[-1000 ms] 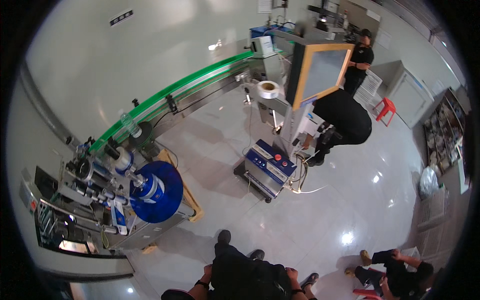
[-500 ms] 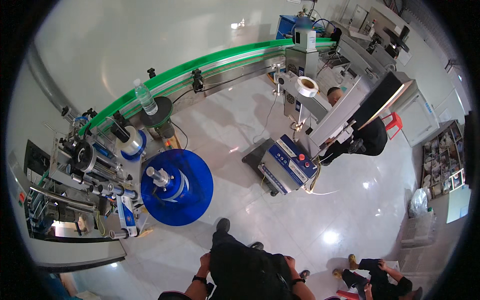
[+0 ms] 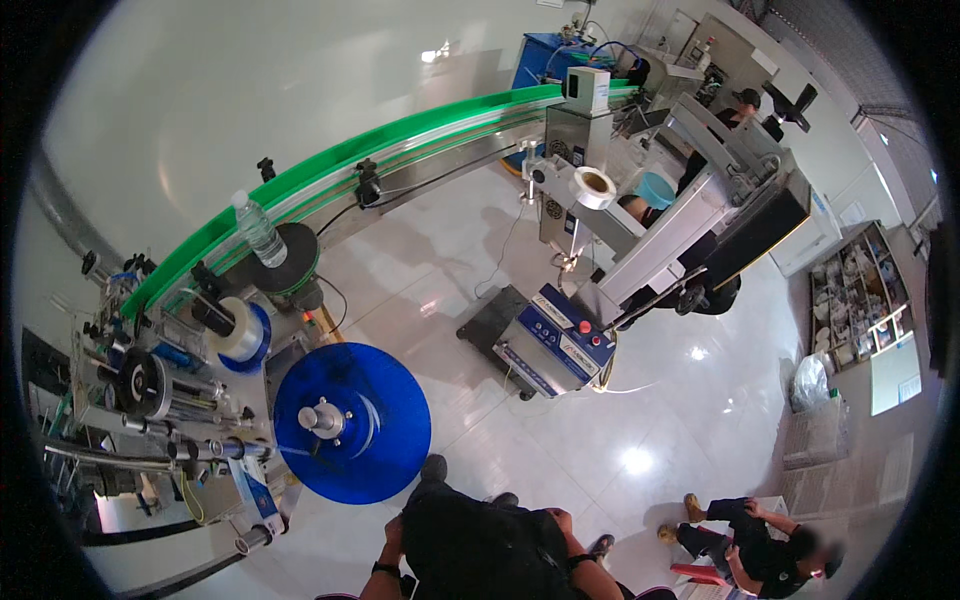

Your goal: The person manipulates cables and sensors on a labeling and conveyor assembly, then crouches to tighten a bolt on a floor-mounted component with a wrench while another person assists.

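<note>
My left hand (image 3: pixel 393 540) rests low against the side of my black clothing (image 3: pixel 480 545), a dark band on its wrist. On the opposite side my right hand (image 3: pixel 561 521) lies against the same dark cloth. The fingers of both are mostly hidden, and I see no object in either. Nearest to my left hand is a large round blue disc (image 3: pixel 395 440) with a metal spindle (image 3: pixel 322 420) at its centre. Left of it stands a labelling-type machine with rollers (image 3: pixel 180 405) and a white reel (image 3: pixel 238 330).
A green-railed conveyor (image 3: pixel 400 128) curves along the wall. A clear bottle (image 3: pixel 260 230) stands on a dark round plate (image 3: pixel 290 262). Ahead is a wheeled machine with a blue panel (image 3: pixel 565 335). People work behind it; another person (image 3: pixel 765 545) sits at lower right. Shelves (image 3: pixel 855 295) line the right.
The view has shifted, so most machinery sits further left and the blue disc looks closer. A capped person and a light blue bucket now show at the back. My hands stay at my sides.
</note>
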A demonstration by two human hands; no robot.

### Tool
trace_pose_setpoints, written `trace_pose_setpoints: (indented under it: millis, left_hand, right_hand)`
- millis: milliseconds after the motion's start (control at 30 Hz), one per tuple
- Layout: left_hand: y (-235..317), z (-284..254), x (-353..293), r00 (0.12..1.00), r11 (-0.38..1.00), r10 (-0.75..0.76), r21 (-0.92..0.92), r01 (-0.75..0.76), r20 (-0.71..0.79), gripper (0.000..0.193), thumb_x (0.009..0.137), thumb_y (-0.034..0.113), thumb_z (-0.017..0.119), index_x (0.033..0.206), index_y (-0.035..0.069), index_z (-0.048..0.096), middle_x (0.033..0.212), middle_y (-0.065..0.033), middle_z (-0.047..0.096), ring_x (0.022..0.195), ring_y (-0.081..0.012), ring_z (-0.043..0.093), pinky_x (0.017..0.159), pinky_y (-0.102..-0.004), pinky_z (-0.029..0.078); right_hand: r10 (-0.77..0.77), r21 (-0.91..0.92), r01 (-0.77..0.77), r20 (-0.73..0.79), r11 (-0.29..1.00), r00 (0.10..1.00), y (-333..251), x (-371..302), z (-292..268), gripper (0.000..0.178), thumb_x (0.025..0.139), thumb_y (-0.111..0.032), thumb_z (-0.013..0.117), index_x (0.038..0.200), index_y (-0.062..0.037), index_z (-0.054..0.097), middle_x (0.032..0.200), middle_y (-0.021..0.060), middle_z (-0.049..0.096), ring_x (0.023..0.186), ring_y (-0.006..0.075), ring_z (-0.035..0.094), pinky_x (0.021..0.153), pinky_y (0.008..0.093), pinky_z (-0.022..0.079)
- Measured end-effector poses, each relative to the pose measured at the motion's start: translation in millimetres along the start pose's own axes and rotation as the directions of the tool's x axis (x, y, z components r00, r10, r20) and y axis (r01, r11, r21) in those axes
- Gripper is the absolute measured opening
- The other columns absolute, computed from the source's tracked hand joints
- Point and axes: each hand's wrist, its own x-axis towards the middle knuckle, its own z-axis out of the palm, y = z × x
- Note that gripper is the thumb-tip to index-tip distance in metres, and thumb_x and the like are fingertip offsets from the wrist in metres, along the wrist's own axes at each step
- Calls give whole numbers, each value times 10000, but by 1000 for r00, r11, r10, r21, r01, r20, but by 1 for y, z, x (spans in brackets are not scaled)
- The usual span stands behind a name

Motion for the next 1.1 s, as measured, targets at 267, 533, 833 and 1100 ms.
trace_pose_setpoints:
  millis: [267,533,833,1100]
  left_hand:
    - [-5,-11,20,999,980,38,-197,-38,0,257,768,250,509,958,96,588,888,-112,621,831,-294,594,695,-369,472]
    - [-21,-9,32,997,840,-82,-538,72,5,204,745,223,529,874,91,615,857,-116,619,823,-294,593,689,-372,471]
    - [-14,-12,32,991,724,-132,-686,74,-32,196,748,226,546,860,84,619,815,-120,615,780,-290,592,662,-373,471]
    - [-16,-20,36,980,673,-174,-738,47,-96,213,767,247,551,860,68,616,778,-102,613,743,-272,594,643,-366,470]
  right_hand:
    - [0,-37,-1,-31,999,1000,-21,-5,8,271,784,-248,578,830,7,657,727,99,648,657,147,597,608,293,474]
    - [46,27,-45,-2,999,999,-35,-6,14,267,784,-223,587,842,32,641,742,112,645,666,159,596,617,296,476]
    - [41,-61,-43,-24,997,999,-39,-2,14,242,764,-208,595,837,17,650,755,118,650,680,173,605,628,302,481]
    - [79,-32,-80,-19,996,997,-53,-7,23,256,758,-236,594,823,4,656,743,124,650,680,185,612,623,309,481]
